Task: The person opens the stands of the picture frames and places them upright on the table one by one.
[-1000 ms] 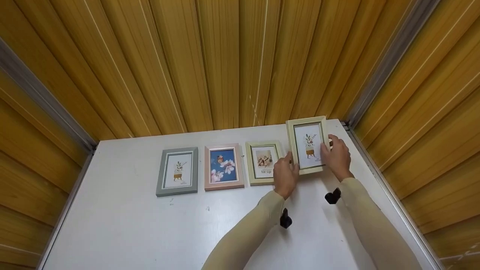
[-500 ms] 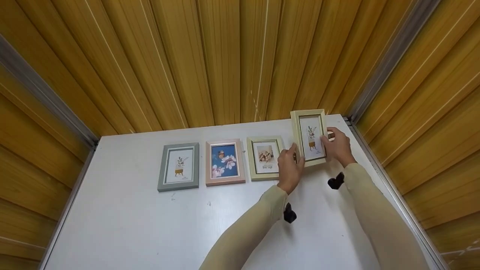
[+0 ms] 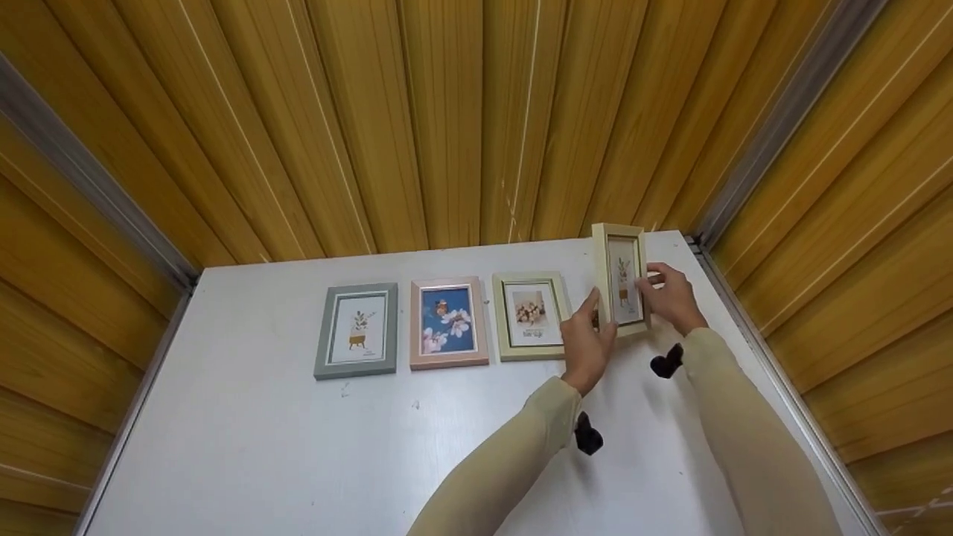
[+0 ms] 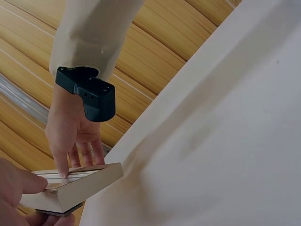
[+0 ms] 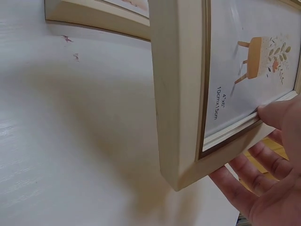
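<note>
Both hands hold a cream picture frame (image 3: 604,279) with a potted-plant print, raised over the right end of the white table. Its face is turned at an angle, so the thick left side shows. My left hand (image 3: 586,348) grips the lower left side, thumb toward the front and fingers toward the back. On the right edge, my right hand (image 3: 672,301) pinches with the thumb (image 5: 277,112) on the front and fingers behind. Seen in the left wrist view, a dark flap (image 4: 60,210) shows under the frame's back, near my left fingers.
To the left lie a second cream frame (image 3: 501,320) with a flower picture, a pink frame (image 3: 417,327) with blossoms and a grey-green frame (image 3: 323,335) in a row on the white table (image 3: 298,454). Wood-patterned panels (image 3: 439,134) close off the back and sides.
The held frame has turned about its upright axis and looks narrower, shifting slightly right. My left hand has moved right with it; the right hand keeps its pinch. The other frames stay in place.
</note>
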### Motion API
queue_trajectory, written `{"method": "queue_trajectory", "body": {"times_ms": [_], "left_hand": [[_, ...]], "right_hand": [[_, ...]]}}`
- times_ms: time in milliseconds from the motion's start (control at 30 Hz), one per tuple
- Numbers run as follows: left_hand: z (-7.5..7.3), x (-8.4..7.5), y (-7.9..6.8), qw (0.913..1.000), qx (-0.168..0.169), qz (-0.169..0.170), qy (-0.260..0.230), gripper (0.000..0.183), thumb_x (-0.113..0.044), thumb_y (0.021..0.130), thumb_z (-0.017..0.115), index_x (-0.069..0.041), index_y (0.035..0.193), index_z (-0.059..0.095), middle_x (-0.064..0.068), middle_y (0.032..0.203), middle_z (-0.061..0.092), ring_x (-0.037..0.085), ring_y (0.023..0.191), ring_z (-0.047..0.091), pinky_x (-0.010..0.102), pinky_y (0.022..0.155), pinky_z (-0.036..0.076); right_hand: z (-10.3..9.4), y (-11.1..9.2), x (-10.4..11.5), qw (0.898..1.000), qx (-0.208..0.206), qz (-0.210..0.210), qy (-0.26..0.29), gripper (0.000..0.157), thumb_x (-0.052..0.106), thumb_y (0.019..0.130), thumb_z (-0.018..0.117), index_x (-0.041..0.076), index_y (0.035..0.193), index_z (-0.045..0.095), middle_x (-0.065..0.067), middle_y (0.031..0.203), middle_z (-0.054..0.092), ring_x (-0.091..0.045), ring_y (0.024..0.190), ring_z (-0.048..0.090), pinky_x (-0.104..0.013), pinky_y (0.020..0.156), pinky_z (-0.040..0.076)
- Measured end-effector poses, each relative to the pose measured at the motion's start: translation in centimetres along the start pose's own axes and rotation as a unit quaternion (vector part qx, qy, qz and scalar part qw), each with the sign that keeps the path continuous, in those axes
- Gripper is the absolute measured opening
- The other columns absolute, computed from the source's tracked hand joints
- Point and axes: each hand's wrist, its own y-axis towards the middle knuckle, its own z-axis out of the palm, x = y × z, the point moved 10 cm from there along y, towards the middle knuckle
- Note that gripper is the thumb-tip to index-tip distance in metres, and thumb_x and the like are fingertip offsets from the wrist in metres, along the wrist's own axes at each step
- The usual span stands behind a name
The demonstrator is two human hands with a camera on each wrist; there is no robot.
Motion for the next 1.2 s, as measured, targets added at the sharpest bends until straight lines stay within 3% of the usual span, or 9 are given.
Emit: {"method": "queue_trajectory", "body": {"times_ms": [133,267,367,600,767,900,1100,1200], "left_hand": [[0.0,0.6,-0.2,0.9996,0.001,-0.026,-0.006,0.062,0.003,0.087,0.078,-0.006,0.145,0.058,0.011,0.126,0.071,0.010,0.101,0.071,0.024,0.084,0.056],[0.0,0.8,-0.3,0.9994,0.004,-0.035,-0.005,0.062,0.002,0.086,0.079,-0.008,0.144,0.060,0.011,0.120,0.073,0.008,0.098,0.071,0.019,0.079,0.054],[0.0,1.1,-0.4,0.9995,0.004,-0.032,-0.004,0.061,0.003,0.086,0.079,-0.007,0.143,0.061,0.012,0.121,0.073,0.008,0.093,0.071,0.017,0.076,0.053],[-0.2,0.9,-0.3,0.9999,0.000,-0.009,0.004,0.059,0.004,0.084,0.079,-0.003,0.140,0.062,0.013,0.098,0.078,0.008,0.079,0.071,0.019,0.068,0.053],[-0.1,0.9,0.1,0.9997,0.002,-0.025,-0.006,0.060,0.004,0.084,0.080,-0.003,0.140,0.062,0.014,0.098,0.078,0.008,0.079,0.072,0.017,0.066,0.053],[0.0,1.1,0.4,0.9990,0.004,-0.042,-0.016,0.049,0.004,0.082,0.081,-0.003,0.129,0.070,0.012,0.097,0.078,0.012,0.083,0.075,0.017,0.067,0.055],[-0.1,1.6,0.5,0.9958,0.003,-0.076,-0.052,0.040,0.005,0.080,0.082,-0.004,0.118,0.076,0.011,0.098,0.078,0.013,0.086,0.075,0.019,0.067,0.057],[0.0,1.7,0.5,0.9941,0.005,-0.087,-0.065,0.041,0.004,0.080,0.082,-0.004,0.119,0.076,0.010,0.100,0.078,0.012,0.086,0.075,0.019,0.067,0.057]], "right_hand": [[0.6,-0.1,-0.5,1.000,0.011,0.006,0.002,0.049,0.026,0.105,0.056,0.001,0.147,0.049,-0.027,0.128,0.059,-0.035,0.107,0.064,-0.026,0.072,0.057],[0.7,-0.2,-1.0,1.000,0.010,0.009,0.002,0.049,0.025,0.105,0.056,0.000,0.147,0.050,-0.026,0.128,0.059,-0.034,0.106,0.064,-0.027,0.072,0.058],[0.9,-0.4,-1.3,1.000,0.014,0.013,0.001,0.049,0.024,0.105,0.055,0.000,0.147,0.049,-0.026,0.128,0.059,-0.034,0.105,0.064,-0.029,0.072,0.058],[1.3,-0.3,-1.3,1.000,0.022,0.012,0.002,0.052,0.026,0.106,0.055,0.000,0.150,0.046,-0.028,0.131,0.057,-0.035,0.107,0.064,-0.035,0.077,0.060],[1.0,-0.1,-1.0,1.000,0.021,0.014,0.009,0.051,0.024,0.107,0.054,0.000,0.150,0.045,-0.028,0.131,0.056,-0.036,0.108,0.063,-0.039,0.080,0.061],[0.9,-0.1,-0.8,1.000,0.022,0.014,0.010,0.051,0.024,0.107,0.054,0.000,0.151,0.045,-0.029,0.132,0.055,-0.038,0.110,0.062,-0.044,0.083,0.060],[0.7,-0.1,-0.5,0.999,0.038,0.015,-0.017,0.051,0.026,0.107,0.053,0.001,0.150,0.045,-0.029,0.131,0.057,-0.038,0.111,0.063,-0.039,0.081,0.059],[0.3,-0.2,0.0,0.998,0.054,0.016,-0.031,0.054,0.027,0.107,0.053,0.001,0.152,0.042,-0.031,0.132,0.056,-0.040,0.111,0.062,-0.044,0.083,0.060]]}}
